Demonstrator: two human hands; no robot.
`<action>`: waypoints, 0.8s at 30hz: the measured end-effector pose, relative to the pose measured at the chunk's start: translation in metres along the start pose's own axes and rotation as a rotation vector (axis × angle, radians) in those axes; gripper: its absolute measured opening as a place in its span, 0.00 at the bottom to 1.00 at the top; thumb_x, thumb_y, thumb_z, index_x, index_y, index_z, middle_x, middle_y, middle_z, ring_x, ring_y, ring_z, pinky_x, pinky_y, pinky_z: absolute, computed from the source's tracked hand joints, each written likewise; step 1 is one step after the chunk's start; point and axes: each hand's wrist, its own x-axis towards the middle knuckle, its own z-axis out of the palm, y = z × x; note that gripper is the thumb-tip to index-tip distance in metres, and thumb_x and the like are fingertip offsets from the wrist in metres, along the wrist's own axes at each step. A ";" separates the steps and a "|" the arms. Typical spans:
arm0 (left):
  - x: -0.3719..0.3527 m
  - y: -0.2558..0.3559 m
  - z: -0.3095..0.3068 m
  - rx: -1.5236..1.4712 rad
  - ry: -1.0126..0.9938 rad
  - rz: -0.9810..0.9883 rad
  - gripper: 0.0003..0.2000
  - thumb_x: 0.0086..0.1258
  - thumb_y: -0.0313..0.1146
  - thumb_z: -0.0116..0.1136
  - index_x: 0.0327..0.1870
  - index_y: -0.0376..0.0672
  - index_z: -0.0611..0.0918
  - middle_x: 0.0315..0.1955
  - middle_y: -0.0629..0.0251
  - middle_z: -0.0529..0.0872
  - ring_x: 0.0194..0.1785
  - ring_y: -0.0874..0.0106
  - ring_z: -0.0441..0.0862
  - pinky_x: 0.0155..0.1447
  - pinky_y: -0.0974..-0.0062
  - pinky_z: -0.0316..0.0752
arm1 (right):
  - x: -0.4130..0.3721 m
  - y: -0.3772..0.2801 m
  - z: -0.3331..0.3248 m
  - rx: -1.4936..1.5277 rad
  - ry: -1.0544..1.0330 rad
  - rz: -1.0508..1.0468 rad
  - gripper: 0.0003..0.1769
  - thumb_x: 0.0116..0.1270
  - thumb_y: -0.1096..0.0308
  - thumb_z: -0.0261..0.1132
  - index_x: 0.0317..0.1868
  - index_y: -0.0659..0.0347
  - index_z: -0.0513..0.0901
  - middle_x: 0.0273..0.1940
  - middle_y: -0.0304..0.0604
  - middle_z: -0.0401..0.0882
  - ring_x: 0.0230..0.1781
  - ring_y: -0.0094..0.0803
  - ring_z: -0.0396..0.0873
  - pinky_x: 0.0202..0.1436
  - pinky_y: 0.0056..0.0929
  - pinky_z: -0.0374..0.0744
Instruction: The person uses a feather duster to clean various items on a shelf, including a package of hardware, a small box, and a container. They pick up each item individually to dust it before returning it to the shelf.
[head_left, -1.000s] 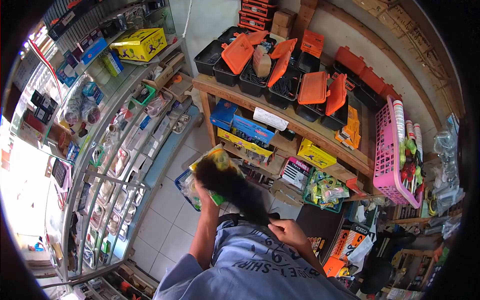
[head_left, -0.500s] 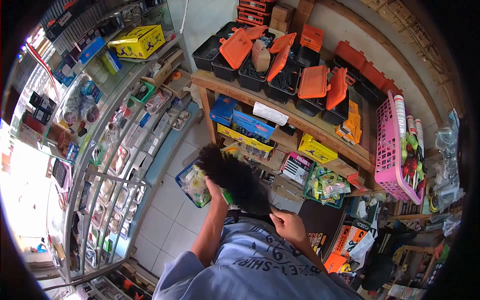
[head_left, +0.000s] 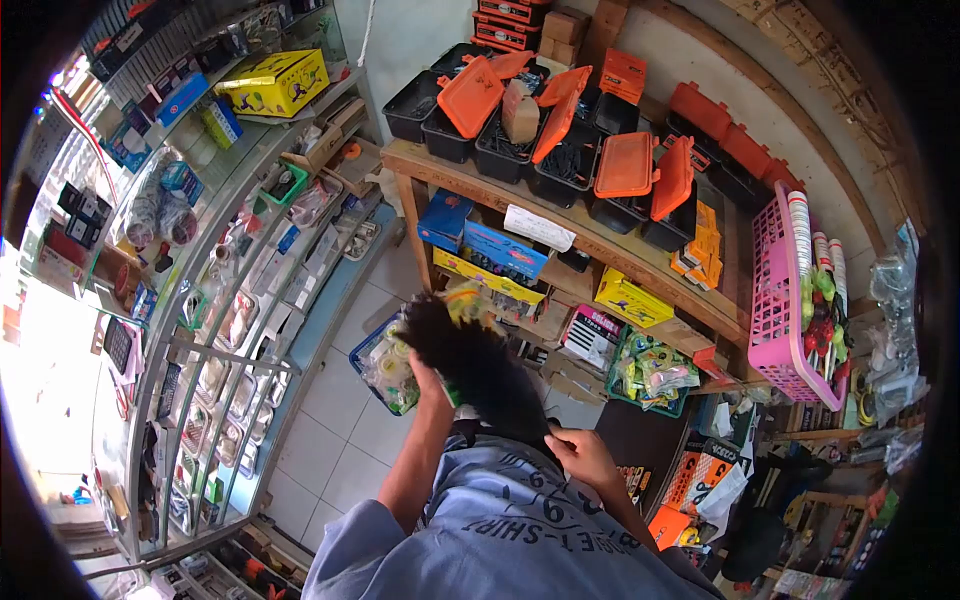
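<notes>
My left hand [head_left: 433, 384] grips a black, bushy duster [head_left: 470, 365] by its green part, low in the middle of the head view. The duster slants from upper left down to my chest. My right hand [head_left: 582, 457] is curled at the duster's lower end, pinching the dark fibres just above my blue-grey shirt [head_left: 500, 530]. Behind the duster, a blue crate [head_left: 372, 352] of clear packets sits on the tiled floor.
A wooden shelf [head_left: 560, 215] ahead carries black boxes with orange lids [head_left: 625, 165], with cartons below. A pink basket [head_left: 775, 300] of tubes hangs at the right. A curved glass display counter [head_left: 230, 300] runs along the left, with a yellow box [head_left: 275, 85] on top.
The duster has shifted a little in front of the blue crate, up and then slightly down. My right hand slid a bit down and right along its end.
</notes>
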 end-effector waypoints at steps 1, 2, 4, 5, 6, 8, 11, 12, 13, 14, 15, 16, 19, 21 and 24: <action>-0.007 -0.010 0.000 0.002 -0.008 -0.006 0.24 0.73 0.52 0.44 0.55 0.41 0.78 0.50 0.60 0.82 0.52 0.61 0.79 0.62 0.60 0.74 | 0.004 -0.002 0.003 0.001 0.010 0.000 0.14 0.69 0.61 0.62 0.44 0.65 0.83 0.22 0.51 0.76 0.20 0.27 0.71 0.27 0.30 0.70; -0.015 -0.019 -0.001 -0.024 0.125 -0.079 0.23 0.72 0.51 0.46 0.54 0.41 0.78 0.48 0.61 0.82 0.51 0.62 0.80 0.61 0.61 0.75 | 0.009 -0.002 0.006 0.048 -0.019 0.019 0.14 0.69 0.61 0.61 0.43 0.66 0.82 0.21 0.50 0.74 0.20 0.27 0.69 0.26 0.30 0.69; -0.011 -0.024 0.003 -0.111 0.137 -0.147 0.22 0.71 0.51 0.49 0.52 0.41 0.79 0.44 0.63 0.83 0.50 0.65 0.80 0.59 0.62 0.75 | 0.014 0.003 0.010 0.115 -0.068 0.049 0.15 0.70 0.62 0.61 0.41 0.68 0.82 0.19 0.46 0.73 0.20 0.24 0.67 0.26 0.29 0.68; -0.009 -0.022 0.004 -0.110 0.132 -0.151 0.22 0.71 0.51 0.49 0.52 0.41 0.79 0.44 0.63 0.83 0.50 0.65 0.80 0.59 0.62 0.75 | 0.014 0.004 0.009 0.115 -0.062 0.049 0.15 0.70 0.62 0.61 0.41 0.68 0.82 0.19 0.46 0.73 0.20 0.24 0.67 0.26 0.29 0.68; -0.007 -0.016 0.004 -0.041 0.076 -0.115 0.22 0.71 0.51 0.48 0.53 0.41 0.79 0.45 0.62 0.83 0.51 0.63 0.80 0.59 0.61 0.75 | 0.013 0.005 0.009 0.172 -0.070 0.054 0.15 0.70 0.62 0.61 0.40 0.68 0.81 0.18 0.43 0.72 0.21 0.22 0.65 0.26 0.28 0.68; -0.010 0.003 0.024 0.029 0.022 -0.077 0.23 0.71 0.52 0.48 0.53 0.41 0.79 0.47 0.61 0.83 0.52 0.62 0.79 0.60 0.61 0.75 | 0.006 0.020 0.012 0.229 -0.080 0.061 0.15 0.70 0.62 0.61 0.39 0.68 0.81 0.18 0.41 0.71 0.21 0.21 0.64 0.26 0.27 0.67; -0.007 0.023 0.050 0.018 -0.031 0.007 0.25 0.72 0.54 0.46 0.56 0.40 0.77 0.49 0.60 0.82 0.53 0.60 0.79 0.61 0.60 0.74 | -0.003 0.057 0.013 0.204 -0.106 0.063 0.16 0.71 0.61 0.61 0.37 0.69 0.81 0.18 0.36 0.71 0.21 0.18 0.63 0.25 0.26 0.66; -0.004 0.023 0.047 0.044 0.007 0.035 0.26 0.72 0.55 0.45 0.57 0.40 0.77 0.50 0.59 0.81 0.54 0.59 0.78 0.61 0.59 0.74 | -0.005 0.061 0.011 0.201 -0.133 0.080 0.16 0.71 0.61 0.61 0.35 0.70 0.80 0.18 0.36 0.71 0.21 0.18 0.64 0.25 0.26 0.66; -0.005 0.025 0.054 0.068 0.043 0.061 0.27 0.72 0.56 0.44 0.58 0.40 0.76 0.51 0.58 0.81 0.54 0.59 0.78 0.61 0.59 0.73 | -0.006 0.060 0.010 0.198 -0.157 0.096 0.17 0.71 0.61 0.61 0.33 0.70 0.79 0.18 0.35 0.71 0.21 0.18 0.64 0.25 0.26 0.66; -0.016 0.020 0.062 0.033 0.064 -0.032 0.28 0.72 0.57 0.44 0.59 0.42 0.76 0.53 0.58 0.80 0.56 0.59 0.78 0.63 0.59 0.73 | -0.005 0.056 0.010 0.200 -0.157 0.096 0.17 0.71 0.61 0.61 0.33 0.70 0.79 0.18 0.35 0.71 0.21 0.18 0.64 0.25 0.26 0.66; -0.016 0.008 0.054 0.035 0.062 -0.035 0.28 0.72 0.57 0.44 0.59 0.42 0.76 0.53 0.58 0.80 0.56 0.59 0.78 0.63 0.59 0.73 | -0.001 0.046 0.011 0.218 -0.159 0.095 0.18 0.71 0.61 0.60 0.30 0.69 0.78 0.18 0.35 0.70 0.21 0.18 0.64 0.25 0.26 0.66; -0.012 -0.007 0.033 0.028 0.066 -0.090 0.28 0.71 0.57 0.44 0.59 0.42 0.76 0.53 0.58 0.80 0.56 0.59 0.78 0.63 0.59 0.73 | 0.004 0.037 0.011 0.236 -0.159 0.093 0.19 0.71 0.61 0.60 0.27 0.69 0.76 0.18 0.34 0.69 0.21 0.19 0.64 0.26 0.26 0.65; -0.009 -0.048 -0.017 0.000 0.077 -0.180 0.29 0.72 0.58 0.40 0.61 0.42 0.74 0.55 0.60 0.80 0.56 0.61 0.78 0.63 0.61 0.73 | 0.018 0.014 0.012 0.291 -0.116 0.044 0.21 0.72 0.61 0.58 0.24 0.66 0.72 0.18 0.34 0.68 0.21 0.19 0.63 0.26 0.25 0.65; -0.009 -0.050 -0.021 -0.016 0.081 -0.217 0.30 0.73 0.58 0.37 0.62 0.42 0.73 0.55 0.61 0.79 0.57 0.63 0.78 0.62 0.63 0.74 | 0.022 0.003 0.011 0.316 -0.096 0.053 0.21 0.73 0.61 0.57 0.23 0.66 0.71 0.18 0.34 0.67 0.22 0.18 0.63 0.27 0.24 0.64; -0.003 -0.020 -0.009 0.371 0.226 -0.046 0.28 0.72 0.56 0.43 0.58 0.41 0.76 0.50 0.61 0.82 0.52 0.62 0.80 0.60 0.63 0.75 | 0.022 0.005 0.012 0.392 -0.154 0.121 0.22 0.73 0.60 0.58 0.23 0.66 0.70 0.18 0.34 0.67 0.23 0.19 0.63 0.28 0.24 0.64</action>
